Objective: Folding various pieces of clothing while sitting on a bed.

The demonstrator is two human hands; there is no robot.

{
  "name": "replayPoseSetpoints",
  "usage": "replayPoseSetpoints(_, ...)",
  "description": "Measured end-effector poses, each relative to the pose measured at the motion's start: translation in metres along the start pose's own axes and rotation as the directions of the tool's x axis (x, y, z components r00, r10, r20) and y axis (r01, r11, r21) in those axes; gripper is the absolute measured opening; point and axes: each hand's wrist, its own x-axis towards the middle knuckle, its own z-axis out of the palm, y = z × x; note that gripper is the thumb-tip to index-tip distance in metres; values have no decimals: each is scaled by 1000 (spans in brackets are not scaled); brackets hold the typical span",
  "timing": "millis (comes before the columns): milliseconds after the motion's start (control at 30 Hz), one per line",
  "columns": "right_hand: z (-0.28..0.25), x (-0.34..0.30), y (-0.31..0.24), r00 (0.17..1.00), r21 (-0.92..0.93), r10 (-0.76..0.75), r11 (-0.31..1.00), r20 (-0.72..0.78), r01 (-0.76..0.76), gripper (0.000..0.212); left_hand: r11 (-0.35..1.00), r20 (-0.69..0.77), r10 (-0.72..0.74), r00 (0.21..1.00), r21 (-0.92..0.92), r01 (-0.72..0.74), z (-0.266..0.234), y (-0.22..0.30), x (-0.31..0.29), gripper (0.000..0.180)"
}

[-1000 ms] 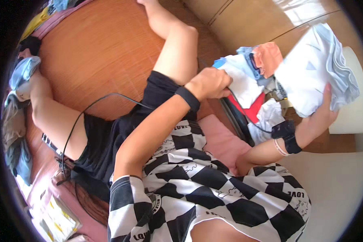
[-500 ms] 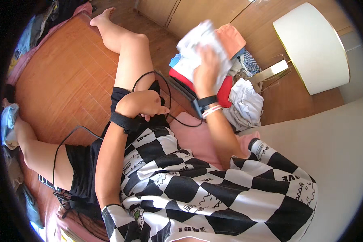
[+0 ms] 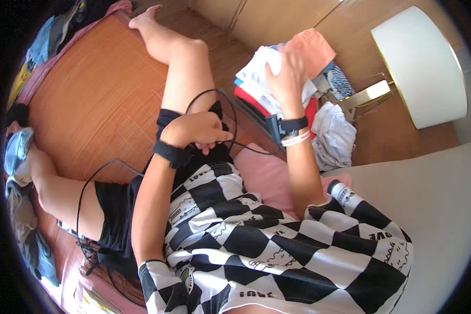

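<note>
My right hand (image 3: 287, 78) lies over a folded white garment (image 3: 257, 67) on top of a clothes stack, its thumb apart from the stretched fingers. Beneath that garment show the edges of a blue cloth and a red cloth (image 3: 248, 99). An orange folded cloth (image 3: 313, 51) touches the stack on its far right side, by my fingertips. My left hand (image 3: 198, 131) rests above my lap, holding nothing visible, one finger stretched out and the others loosely bent and partly hidden. A black cable (image 3: 234, 112) loops past its fingers.
A white lampshade (image 3: 421, 68) stands at the right, with a crumpled white cloth (image 3: 334, 133) below its stem. A blue-patterned cloth (image 3: 340, 83) lies behind. More clothes (image 3: 39, 42) line the left rim. A pink cloth (image 3: 259, 172) lies under my right arm.
The white garment, blurred and partly raised before, now lies flatter on the stack beneath my right hand. My left hand keeps its pose; the whole view has shifted slightly.
</note>
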Motion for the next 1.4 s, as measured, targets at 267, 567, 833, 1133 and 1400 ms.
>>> replayPoseSetpoints(267,48,7,35,886,-166,155,982,438,-90,81,995,36,50,998,90,-53,-2,1,6,59)
replayPoseSetpoints(567,69,-13,19,888,-311,282,935,364,-170,81,844,-517,533,670,271,-462,-37,-11,-22,28)
replayPoseSetpoints(833,8,0,-80,951,367,-200,925,235,104,57,615,-987,-41,153,-146,-775,-197,-128,-157,28)
replayPoseSetpoints(1133,23,-5,-213,858,449,-293,890,423,82,57,398,-651,-709,-271,-53,-916,-255,-415,-308,68)
replayPoseSetpoints(1400,40,3,-217,853,360,-255,929,456,85,58,135,-519,-839,-162,90,-987,-249,-458,-358,72)
